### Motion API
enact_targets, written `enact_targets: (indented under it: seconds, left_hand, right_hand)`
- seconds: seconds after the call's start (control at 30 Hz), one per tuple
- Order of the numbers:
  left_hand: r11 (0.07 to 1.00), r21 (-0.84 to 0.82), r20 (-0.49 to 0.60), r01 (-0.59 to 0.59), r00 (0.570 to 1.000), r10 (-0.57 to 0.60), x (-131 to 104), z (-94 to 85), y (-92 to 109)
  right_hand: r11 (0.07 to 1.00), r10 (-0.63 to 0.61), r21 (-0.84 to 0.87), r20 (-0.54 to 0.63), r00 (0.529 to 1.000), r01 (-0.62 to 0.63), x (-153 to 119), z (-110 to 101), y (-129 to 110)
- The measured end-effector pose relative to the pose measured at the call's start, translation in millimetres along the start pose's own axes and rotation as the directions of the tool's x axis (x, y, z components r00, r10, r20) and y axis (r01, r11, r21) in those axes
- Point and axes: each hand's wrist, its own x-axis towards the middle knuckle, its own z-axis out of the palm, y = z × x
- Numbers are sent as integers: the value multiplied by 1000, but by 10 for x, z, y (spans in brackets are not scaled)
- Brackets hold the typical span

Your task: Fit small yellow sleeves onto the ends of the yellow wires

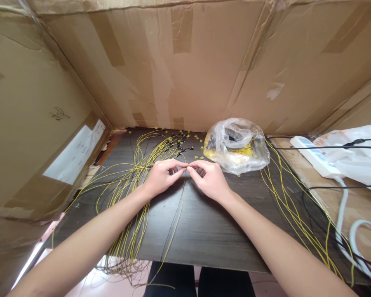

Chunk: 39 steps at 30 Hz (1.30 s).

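Note:
My left hand (164,176) and my right hand (209,177) meet above the middle of the dark table, thumb and index finger of each pinched together. Between the fingertips is the upper end of a thin yellow-and-black wire (181,206), which hangs down over the table's front edge. Whatever small part sits at that end is mostly covered by my fingers. Just beyond my left hand lies a bunch of yellow wires (139,165) with small black heads (179,145). Tiny yellow plastic pieces (196,157) are scattered behind my fingertips.
A clear plastic bag (238,159) containing yellow pieces stands behind my right hand. More yellow wires (284,198) run down the right side. Farther right are a white power strip (317,156) and its cable (341,206). Cardboard walls (210,74) enclose the dark table (216,235).

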Motion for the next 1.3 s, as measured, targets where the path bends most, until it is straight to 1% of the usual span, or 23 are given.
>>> enact_targets:
  seconds: [0.23, 0.53, 0.73, 0.83, 0.9, 1.1, 1.3]
  left_hand:
    - [997, 67, -18, -27, 999, 28, -2, -1, 43]
    - [999, 36, -7, -11, 1000, 12, -6, -3, 73]
    - [999, -16, 3, 32, 1000, -31, 0, 7, 95]
    - [998, -31, -1, 46, 999, -46, 3, 10, 95]
    - [998, -35, 2, 55, 998, -55, 7, 11, 93]
    - [993, -45, 31, 108, 994, -106, 19, 22, 81]
    - [990, -68, 17, 126, 992, -125, 11, 25, 87]
  right_hand:
    - [999, -32, 9, 41, 999, 32, -3, 1, 5]
    - [998, -65, 3, 96, 993, 65, -19, 41, -14]
    - [998, -58, 5, 96, 994, 58, -12, 22, -20]
    - [999, -34, 9, 100, 994, 33, -10, 12, -21]
    - [1000, -19, -3, 104, 994, 19, -11, 10, -17]
    - [997, -20, -71, 123, 992, 29, -25, 20, 13]
    - [996, 0, -87, 129, 992, 12, -30, 27, 16]
